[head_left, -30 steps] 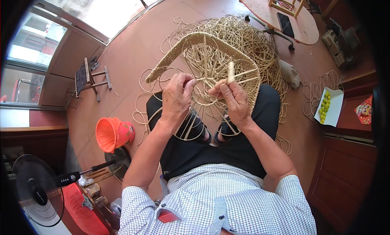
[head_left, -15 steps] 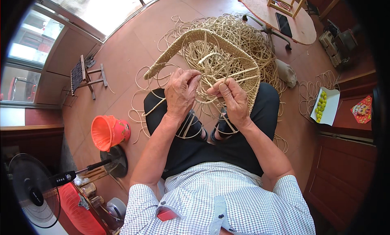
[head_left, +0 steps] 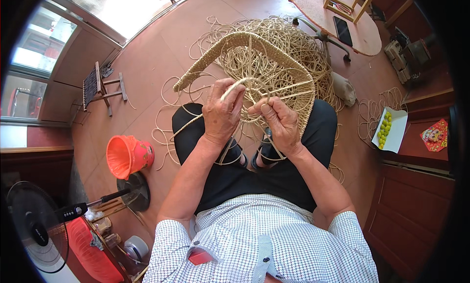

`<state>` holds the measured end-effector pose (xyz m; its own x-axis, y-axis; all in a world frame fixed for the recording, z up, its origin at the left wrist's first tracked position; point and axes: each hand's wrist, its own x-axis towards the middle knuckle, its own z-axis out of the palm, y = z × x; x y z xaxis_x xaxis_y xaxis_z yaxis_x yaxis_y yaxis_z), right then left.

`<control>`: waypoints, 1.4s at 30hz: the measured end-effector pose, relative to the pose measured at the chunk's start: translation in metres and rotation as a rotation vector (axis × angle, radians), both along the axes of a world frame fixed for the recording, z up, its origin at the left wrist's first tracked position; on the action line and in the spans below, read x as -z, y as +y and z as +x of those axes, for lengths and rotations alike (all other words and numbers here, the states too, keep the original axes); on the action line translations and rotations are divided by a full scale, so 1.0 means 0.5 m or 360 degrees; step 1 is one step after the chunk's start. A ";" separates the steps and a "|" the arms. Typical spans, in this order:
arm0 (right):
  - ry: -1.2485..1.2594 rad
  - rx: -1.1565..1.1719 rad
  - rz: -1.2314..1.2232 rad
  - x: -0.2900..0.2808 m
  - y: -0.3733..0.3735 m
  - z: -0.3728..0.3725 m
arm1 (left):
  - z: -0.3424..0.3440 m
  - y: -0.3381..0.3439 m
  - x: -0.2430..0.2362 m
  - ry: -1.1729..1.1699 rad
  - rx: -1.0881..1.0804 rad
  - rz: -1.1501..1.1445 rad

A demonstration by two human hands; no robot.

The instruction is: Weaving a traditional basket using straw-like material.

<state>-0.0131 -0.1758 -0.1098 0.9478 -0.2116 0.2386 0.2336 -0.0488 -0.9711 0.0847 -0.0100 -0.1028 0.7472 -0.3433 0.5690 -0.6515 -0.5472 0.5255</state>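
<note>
Above my knees, my left hand (head_left: pixel 223 109) is closed on a pale straw cord (head_left: pixel 252 80), which arcs from its fingers over toward my right hand. My right hand (head_left: pixel 279 119) pinches the cord work between thumb and forefinger, the two hands a short way apart. Beyond them curves a woven straw band (head_left: pixel 274 50), bent round from the left and down to my right thigh. Several straight strands (head_left: pixel 293 88) run from the band toward my right hand. What lies exactly under the fingertips is partly hidden.
A big tangled heap of straw cord (head_left: pixel 298 43) covers the floor beyond the band. At left stand a red bucket (head_left: pixel 128 156), a small folding stool (head_left: pixel 104 89) and a fan (head_left: pixel 39 229). At right, a white tray (head_left: pixel 395 129) holds green fruit near a wooden cabinet (head_left: pixel 411 200).
My left hand has turned and now grips the pale cord, whose free end stood in the loop before. My right hand stays nearly in place, still pinching.
</note>
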 end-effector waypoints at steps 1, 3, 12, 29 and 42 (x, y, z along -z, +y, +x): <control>-0.0015 -0.0007 -0.0044 -0.006 0.001 -0.003 | 0.003 -0.001 0.001 -0.0089 0.0040 -0.0010; -0.0028 -0.0017 -0.0090 -0.008 0.003 -0.005 | 0.007 0.000 0.005 -0.0177 0.0078 -0.0022; -0.0116 -0.0009 -0.0328 -0.025 0.001 -0.002 | 0.013 0.010 -0.006 -0.0156 0.0184 0.0240; -0.0537 0.0123 -0.1420 -0.083 -0.080 0.274 | 0.008 0.005 0.007 -0.0106 0.0273 0.0056; -0.0571 0.0275 -0.1640 -0.067 -0.057 0.271 | 0.019 0.000 0.009 -0.0156 0.0257 0.0235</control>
